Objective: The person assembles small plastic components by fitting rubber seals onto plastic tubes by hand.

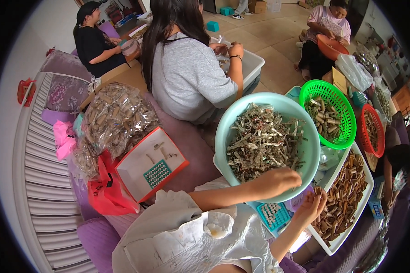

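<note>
My left hand [280, 179] reaches into a big teal bowl [223, 132] and lies, fingers curled, on its heap of pale grey-green scraps [259, 145]; what it grips is hidden. My right hand [312, 205] is lower right, pinching a small brown tube [319, 191] between its fingertips. It hovers between a small blue perforated tray [273, 214] and a long white tray [337, 245] full of brown tubes [346, 195].
A green basket [346, 118] and a red basket [379, 136] of tubes stand behind the white tray. To the left lie a red-edged white box [150, 166], a clear bag of tubes [116, 116] and a red bag [107, 191]. Three other people sit working beyond.
</note>
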Demonstrator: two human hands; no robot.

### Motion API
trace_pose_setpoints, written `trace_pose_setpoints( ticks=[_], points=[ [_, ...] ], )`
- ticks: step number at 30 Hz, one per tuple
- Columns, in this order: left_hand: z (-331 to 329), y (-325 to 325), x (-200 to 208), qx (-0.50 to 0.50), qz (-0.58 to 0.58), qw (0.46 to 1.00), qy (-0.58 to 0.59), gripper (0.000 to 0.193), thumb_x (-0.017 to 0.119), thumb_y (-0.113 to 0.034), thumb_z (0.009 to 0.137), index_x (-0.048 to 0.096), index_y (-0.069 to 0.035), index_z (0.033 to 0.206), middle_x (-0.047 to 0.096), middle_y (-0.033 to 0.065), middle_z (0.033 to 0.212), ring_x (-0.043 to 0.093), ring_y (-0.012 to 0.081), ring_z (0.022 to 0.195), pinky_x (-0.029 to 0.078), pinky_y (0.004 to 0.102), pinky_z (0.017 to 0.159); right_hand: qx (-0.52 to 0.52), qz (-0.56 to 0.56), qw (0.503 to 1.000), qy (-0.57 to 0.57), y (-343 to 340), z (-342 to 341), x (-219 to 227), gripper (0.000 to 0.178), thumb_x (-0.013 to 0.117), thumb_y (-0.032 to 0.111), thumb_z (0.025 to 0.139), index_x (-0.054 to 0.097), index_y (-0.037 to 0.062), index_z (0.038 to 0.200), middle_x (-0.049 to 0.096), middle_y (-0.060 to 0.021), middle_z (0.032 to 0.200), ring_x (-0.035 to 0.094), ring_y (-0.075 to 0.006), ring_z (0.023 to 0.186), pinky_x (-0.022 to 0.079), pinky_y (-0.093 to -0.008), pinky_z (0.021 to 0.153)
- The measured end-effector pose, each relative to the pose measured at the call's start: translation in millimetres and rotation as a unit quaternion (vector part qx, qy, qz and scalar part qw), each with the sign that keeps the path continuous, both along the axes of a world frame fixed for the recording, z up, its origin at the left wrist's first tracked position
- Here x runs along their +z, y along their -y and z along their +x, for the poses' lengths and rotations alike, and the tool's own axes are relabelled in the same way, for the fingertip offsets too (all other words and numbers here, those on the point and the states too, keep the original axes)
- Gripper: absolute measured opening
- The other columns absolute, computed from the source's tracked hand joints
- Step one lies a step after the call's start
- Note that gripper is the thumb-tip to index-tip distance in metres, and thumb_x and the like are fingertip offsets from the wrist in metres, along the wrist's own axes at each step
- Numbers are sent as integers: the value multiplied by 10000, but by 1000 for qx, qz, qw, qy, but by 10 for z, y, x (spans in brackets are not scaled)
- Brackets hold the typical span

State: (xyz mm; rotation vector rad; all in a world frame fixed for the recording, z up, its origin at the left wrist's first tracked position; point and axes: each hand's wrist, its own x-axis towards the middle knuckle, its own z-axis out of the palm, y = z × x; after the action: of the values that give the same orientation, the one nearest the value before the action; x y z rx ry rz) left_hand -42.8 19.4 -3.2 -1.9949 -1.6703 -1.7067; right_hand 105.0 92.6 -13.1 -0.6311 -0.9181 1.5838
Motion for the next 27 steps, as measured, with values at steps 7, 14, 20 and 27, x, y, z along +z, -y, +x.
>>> trace_pose_setpoints(
  ticks=[7,14,20,27],
  points=[
    [180,139,31,-27,-28,988,152,227,635,-48,680,572,-49,899,554,80,858,564,194,773,474,297,656,-52,60,997,23,217,-425,-130,213,379,209,891,408,41,1018,516,-81,879,553,-192,778,452,-323,769],
    [179,151,-55,-49,-99,900,422,137,585,12,737,558,10,872,563,74,838,581,139,788,486,237,695,-62,65,992,86,418,-521,-186,206,354,218,902,404,46,1004,513,-70,907,524,-138,789,435,-253,674],
    [205,114,-125,-59,-108,867,482,140,571,2,756,551,17,893,555,55,855,561,120,804,482,232,698,-51,98,989,96,353,-449,-242,237,406,235,885,422,40,1018,523,-77,929,545,-173,845,446,-252,698],
    [115,180,-126,-83,-144,844,510,156,577,35,738,541,22,890,593,70,839,568,108,780,469,223,692,-53,198,937,282,419,-384,-169,151,389,103,875,443,-5,966,496,-69,904,523,-151,830,421,-250,737]
  ],
)
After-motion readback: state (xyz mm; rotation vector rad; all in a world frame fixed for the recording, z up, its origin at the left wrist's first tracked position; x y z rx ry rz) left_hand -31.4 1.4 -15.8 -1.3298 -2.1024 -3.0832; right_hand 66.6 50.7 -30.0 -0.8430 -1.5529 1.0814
